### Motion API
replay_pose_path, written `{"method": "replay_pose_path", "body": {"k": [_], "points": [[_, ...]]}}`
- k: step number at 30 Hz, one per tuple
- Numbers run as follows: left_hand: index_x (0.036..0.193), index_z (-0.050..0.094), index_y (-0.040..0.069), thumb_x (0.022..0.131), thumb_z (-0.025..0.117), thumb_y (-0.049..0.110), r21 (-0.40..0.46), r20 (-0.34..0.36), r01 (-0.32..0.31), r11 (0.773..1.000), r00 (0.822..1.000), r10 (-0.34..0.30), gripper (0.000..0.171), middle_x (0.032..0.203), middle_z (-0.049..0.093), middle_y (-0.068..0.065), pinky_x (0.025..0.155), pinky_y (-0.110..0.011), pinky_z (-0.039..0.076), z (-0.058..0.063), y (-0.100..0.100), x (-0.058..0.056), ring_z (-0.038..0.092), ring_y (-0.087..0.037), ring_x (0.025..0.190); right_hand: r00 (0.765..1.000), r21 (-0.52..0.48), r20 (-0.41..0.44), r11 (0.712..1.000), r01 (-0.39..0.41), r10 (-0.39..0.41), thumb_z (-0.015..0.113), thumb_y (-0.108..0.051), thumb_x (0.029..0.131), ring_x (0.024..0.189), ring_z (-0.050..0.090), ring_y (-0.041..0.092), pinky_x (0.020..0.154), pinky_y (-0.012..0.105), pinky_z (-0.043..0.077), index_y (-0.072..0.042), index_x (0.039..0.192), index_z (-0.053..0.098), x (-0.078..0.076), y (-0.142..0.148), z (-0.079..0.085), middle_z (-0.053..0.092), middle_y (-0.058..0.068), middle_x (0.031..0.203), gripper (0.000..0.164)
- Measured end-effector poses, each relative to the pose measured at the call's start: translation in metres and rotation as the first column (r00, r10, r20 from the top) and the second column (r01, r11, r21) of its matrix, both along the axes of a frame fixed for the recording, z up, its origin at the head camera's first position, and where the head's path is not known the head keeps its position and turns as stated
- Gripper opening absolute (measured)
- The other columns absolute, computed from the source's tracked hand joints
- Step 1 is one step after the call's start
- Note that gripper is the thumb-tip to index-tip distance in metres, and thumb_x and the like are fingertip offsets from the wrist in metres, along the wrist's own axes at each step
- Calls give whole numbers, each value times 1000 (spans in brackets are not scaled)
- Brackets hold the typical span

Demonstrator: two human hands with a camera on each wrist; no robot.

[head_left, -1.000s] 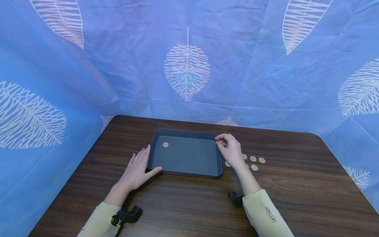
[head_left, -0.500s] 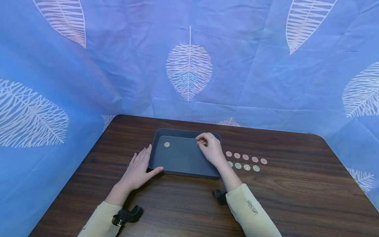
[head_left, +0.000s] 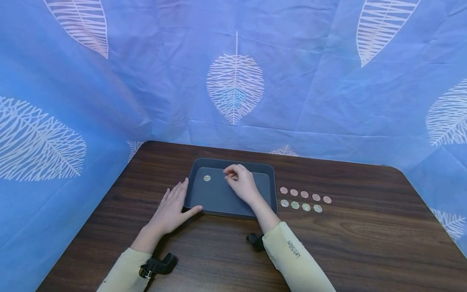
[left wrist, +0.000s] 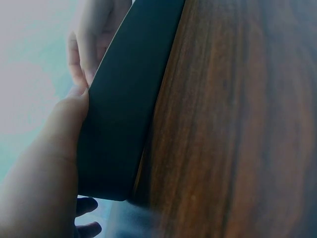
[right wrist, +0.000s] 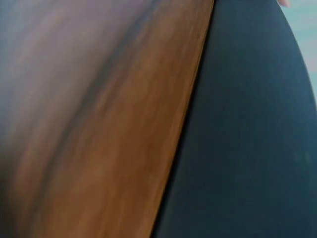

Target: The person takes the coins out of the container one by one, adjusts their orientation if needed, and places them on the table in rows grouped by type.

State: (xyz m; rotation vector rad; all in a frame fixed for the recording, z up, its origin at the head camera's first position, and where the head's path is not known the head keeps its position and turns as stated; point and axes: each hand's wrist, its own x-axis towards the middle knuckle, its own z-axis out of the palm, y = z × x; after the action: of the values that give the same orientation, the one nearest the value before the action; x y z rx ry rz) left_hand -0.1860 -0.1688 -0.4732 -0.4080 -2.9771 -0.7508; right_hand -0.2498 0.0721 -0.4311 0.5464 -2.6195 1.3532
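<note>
My left hand (head_left: 170,209) lies against the left end of a dark grey tray (head_left: 233,215), fingers spread and straight. Its thumb (left wrist: 64,124) rests along the tray's near rim in the left wrist view. My right hand (head_left: 241,181) hovers over the tray's middle with loosely curled fingers. Thumb and index tips stand a little apart, and no object shows between them. A single yellowish coin (head_left: 207,178) lies flat inside the tray, left of the right hand's fingertips. The right wrist view shows the tray's side (right wrist: 237,124), with only a bit of fingertip at its top edge.
Right of the tray, two rows of coins lie flat on the dark wooden table (head_left: 365,219). The back row has pinkish coins (head_left: 304,194); the front row has yellowish coins (head_left: 306,207). A blue leaf-print cloth (head_left: 164,81) hangs behind the table.
My right hand has moved left from beside the coin rows to over the middle of the tray, uncovering the coins. The left hand has stayed at the tray's left end.
</note>
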Motion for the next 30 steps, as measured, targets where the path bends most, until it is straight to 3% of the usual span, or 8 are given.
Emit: {"method": "replay_pose_path", "body": {"k": [12, 19, 30], "points": [[154, 10, 5, 85, 50, 70, 8, -15, 16, 1000, 1000, -16, 102, 156, 18, -16, 111, -58, 8, 0, -1, 0, 17, -34, 142, 998, 10, 32, 998, -62, 62, 66, -2, 89, 90, 62, 20, 77, 26, 53, 0, 105, 67, -10, -32, -4, 59, 8, 98, 16], [154, 10, 5, 84, 47, 72, 6, -25, 17, 1000, 1000, -16, 103, 156, 19, -16, 111, -58, 8, 0, 0, -2, 17, -34, 142, 992, -12, 91, 996, -89, 90, 67, -1, 88, 92, 62, 22, 79, 26, 53, 1, 107, 66, -20, -44, -8, 58, 10, 101, 19], [154, 9, 6, 84, 45, 74, -4, -9, 12, 1000, 1000, -12, 104, 156, 18, -16, 112, -58, 8, 0, 0, 0, 18, -34, 142, 977, 19, 195, 996, -88, 83, 68, -12, 90, 97, 60, 21, 82, 31, 51, -3, 113, 66, -30, -48, -23, 58, 8, 106, 25]]}}
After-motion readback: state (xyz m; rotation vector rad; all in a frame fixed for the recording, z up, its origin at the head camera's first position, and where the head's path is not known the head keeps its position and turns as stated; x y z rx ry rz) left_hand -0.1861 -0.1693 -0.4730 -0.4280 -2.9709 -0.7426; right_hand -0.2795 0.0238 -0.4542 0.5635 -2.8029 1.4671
